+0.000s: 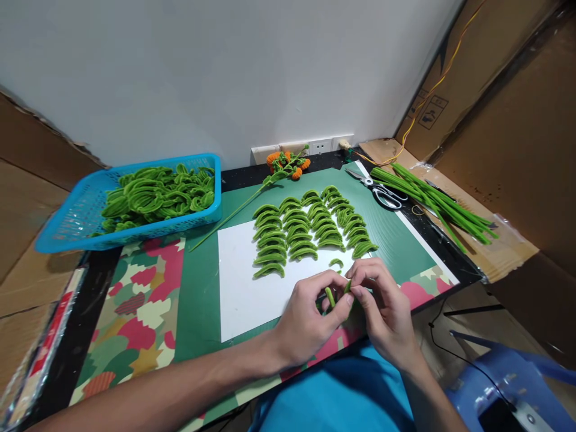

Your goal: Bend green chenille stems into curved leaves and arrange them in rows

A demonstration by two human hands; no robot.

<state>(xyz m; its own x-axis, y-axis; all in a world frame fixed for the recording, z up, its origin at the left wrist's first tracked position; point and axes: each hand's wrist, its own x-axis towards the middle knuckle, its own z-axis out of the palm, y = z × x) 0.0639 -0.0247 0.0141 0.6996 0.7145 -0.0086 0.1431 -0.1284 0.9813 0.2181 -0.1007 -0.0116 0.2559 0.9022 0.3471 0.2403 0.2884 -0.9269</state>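
Close to the table's front edge, my left hand point(315, 315) pinches a green fuzzy pipe cleaner point(330, 297) that bends between its fingers. My right hand point(382, 300) meets it there, thumb and fingertips closed on the same green piece; the fingers partly hide its shape. Just beyond my fingertips lies a small curved green pipe-cleaner piece point(336, 263). Several columns of curved green pipe-cleaner leaves point(299, 231) are laid out behind it, partly on a white sheet point(243, 288) and partly on the green mat point(200, 288).
A blue basket point(58, 231) piled with green pipe-cleaner loops point(157, 195) stands at the left. Toward the wall lies a stem with orange pieces point(288, 165). Scissors point(380, 191) and a bundle of green pipe cleaners point(436, 201) sit at the right. Cardboard flanks both sides.
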